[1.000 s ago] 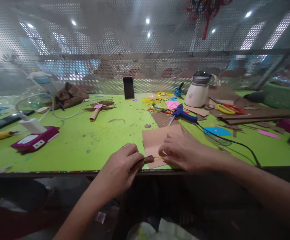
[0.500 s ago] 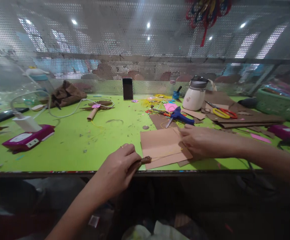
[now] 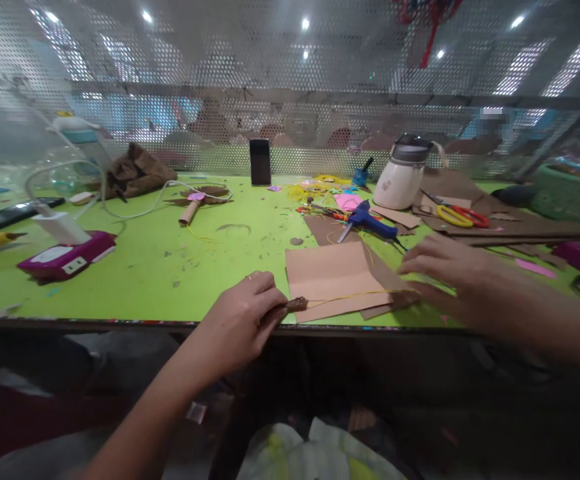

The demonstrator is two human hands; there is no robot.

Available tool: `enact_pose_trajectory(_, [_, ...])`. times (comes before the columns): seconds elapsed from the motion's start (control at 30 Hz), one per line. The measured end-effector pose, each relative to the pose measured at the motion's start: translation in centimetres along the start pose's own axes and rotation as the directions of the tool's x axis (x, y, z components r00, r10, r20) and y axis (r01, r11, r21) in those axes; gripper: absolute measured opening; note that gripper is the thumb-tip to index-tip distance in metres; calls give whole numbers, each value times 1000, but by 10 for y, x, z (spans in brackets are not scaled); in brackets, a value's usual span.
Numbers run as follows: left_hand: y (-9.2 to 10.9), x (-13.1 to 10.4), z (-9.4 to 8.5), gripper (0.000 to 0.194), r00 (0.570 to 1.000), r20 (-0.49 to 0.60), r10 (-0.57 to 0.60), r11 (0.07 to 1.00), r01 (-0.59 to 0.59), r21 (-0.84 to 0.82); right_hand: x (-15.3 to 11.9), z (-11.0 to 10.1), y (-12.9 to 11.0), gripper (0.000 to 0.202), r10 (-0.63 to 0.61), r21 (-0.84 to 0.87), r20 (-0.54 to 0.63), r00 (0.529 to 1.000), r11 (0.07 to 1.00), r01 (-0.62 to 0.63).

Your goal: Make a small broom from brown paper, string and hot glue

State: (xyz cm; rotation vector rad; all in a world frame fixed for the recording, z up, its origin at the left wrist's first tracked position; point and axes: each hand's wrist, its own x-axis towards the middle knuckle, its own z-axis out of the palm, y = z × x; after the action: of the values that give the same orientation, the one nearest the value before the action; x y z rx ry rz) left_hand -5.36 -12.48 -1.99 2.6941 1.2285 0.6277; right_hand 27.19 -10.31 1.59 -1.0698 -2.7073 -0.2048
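Note:
My left hand (image 3: 245,313) pinches a small brown rolled piece (image 3: 298,304) at the table's front edge. From that piece a yellow string (image 3: 355,295) runs right across a creased tan paper sheet (image 3: 327,270). My right hand (image 3: 440,277) hovers past the sheet's right side, fingers apart and slightly blurred, with the string's far end near its thumb. A darker brown sheet (image 3: 386,277) lies partly beneath the tan one. Behind them rests a blue glue gun (image 3: 365,220).
Yellow and red scissors (image 3: 455,216) lie on brown paper at the right, beside a white jug (image 3: 401,179). A phone (image 3: 261,162) stands at the back. At the left are a purple power strip (image 3: 67,255), a white cable and crumpled brown cloth (image 3: 137,171).
My right hand has moved right, off the paper, and its fingers have spread. The string now stretches farther right. My left hand keeps its hold while the whole view has shifted slightly.

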Motion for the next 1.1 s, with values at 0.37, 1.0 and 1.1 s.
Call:
enact_pose_trajectory(0.37, [3, 0, 0, 20, 1000, -16, 0, 1000, 0, 8, 45, 30, -71, 16, -316, -113, 76, 946, 940, 323])
enact_pose_trajectory(1.0, [4, 0, -1, 20, 1000, 4, -22, 1000, 22, 8, 51, 35, -75, 15, -348, -207, 113, 931, 908, 364])
enact_pose_trajectory(1.1, [3, 0, -1, 20, 1000, 9, -13, 1000, 12, 16, 54, 34, -78, 15, -364, -202, 97, 926, 904, 376])
